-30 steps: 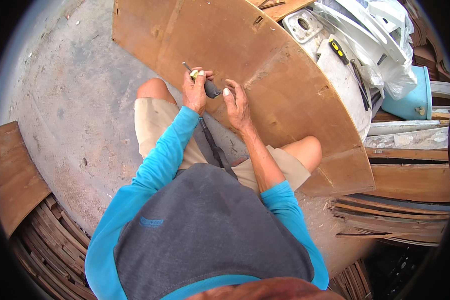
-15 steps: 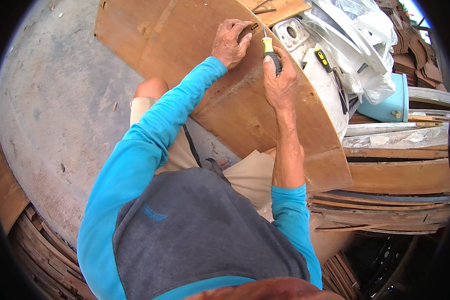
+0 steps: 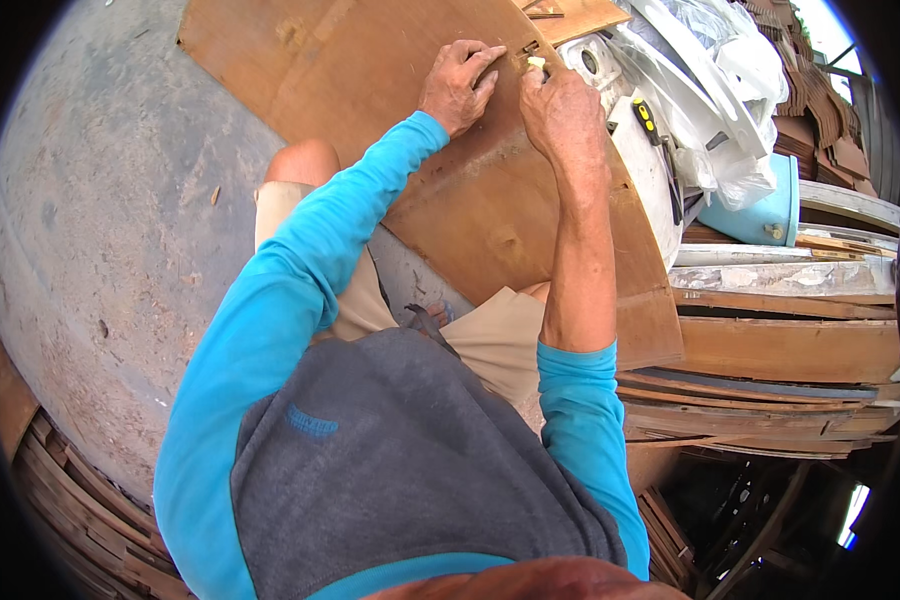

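Grey cloth covers the person's chest, the shirt [image 3: 400, 450] nearest of all, with bright blue sleeves and beige shorts [image 3: 505, 335] beyond it. Past the knees lies a wide brown board [image 3: 480, 230], its edge bending toward the right. The left hand [image 3: 457, 88] rests on it with fingers slightly bent and spread, gripping nothing, fingertips just beside a small dark slot [image 3: 528, 47] near the board's edge. The right hand [image 3: 565, 115] is a fist wrapped around a tool [image 3: 536, 62]; only a pale yellow part shows above the fingers, just beside the slot, and its tip is too small to tell.

For good control here, I judge that the left hand should bear down firmly on the board while its fingertips sit clear of the tool's line, since a slip could reach them. Light, short efforts with a steady wrist would likely spare the thin-looking edge from splitting, and a view past the fist would help aiming.

Farther off are a black-and-yellow screwdriver [image 3: 645, 120], clear plastic wrap [image 3: 740, 175], a light blue bucket [image 3: 765, 205] and stacked wood [image 3: 785, 350].
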A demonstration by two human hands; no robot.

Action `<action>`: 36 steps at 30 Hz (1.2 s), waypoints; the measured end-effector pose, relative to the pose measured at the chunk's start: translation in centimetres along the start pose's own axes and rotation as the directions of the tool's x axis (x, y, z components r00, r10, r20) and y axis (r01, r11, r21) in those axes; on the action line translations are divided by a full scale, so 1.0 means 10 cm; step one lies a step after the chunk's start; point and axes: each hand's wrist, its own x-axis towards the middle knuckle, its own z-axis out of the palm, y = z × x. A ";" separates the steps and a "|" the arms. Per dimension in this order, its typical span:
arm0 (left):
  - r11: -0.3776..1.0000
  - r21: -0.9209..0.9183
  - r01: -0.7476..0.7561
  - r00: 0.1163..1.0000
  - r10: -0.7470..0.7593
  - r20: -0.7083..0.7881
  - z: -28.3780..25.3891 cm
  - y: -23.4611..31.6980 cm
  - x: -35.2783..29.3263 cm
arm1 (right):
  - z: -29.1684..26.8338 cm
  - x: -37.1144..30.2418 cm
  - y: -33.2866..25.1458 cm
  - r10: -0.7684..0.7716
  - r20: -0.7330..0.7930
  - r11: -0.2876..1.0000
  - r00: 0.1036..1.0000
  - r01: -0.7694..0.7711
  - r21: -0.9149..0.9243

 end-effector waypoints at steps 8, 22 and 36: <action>1.000 -0.002 0.016 1.000 -0.016 0.024 -0.01 -0.02 -0.01 | 0.16 -0.03 0.23 -0.026 -0.087 0.993 0.996 0.035 0.113; 1.000 -0.002 -0.010 1.000 0.010 0.005 0.00 0.01 0.02 | 0.29 -0.01 0.72 -0.146 -0.073 0.931 0.987 0.162 0.326; 0.983 0.158 -0.091 0.996 0.093 -0.005 0.18 0.06 0.39 | 0.34 0.12 0.72 -0.077 0.005 0.949 0.997 0.072 0.308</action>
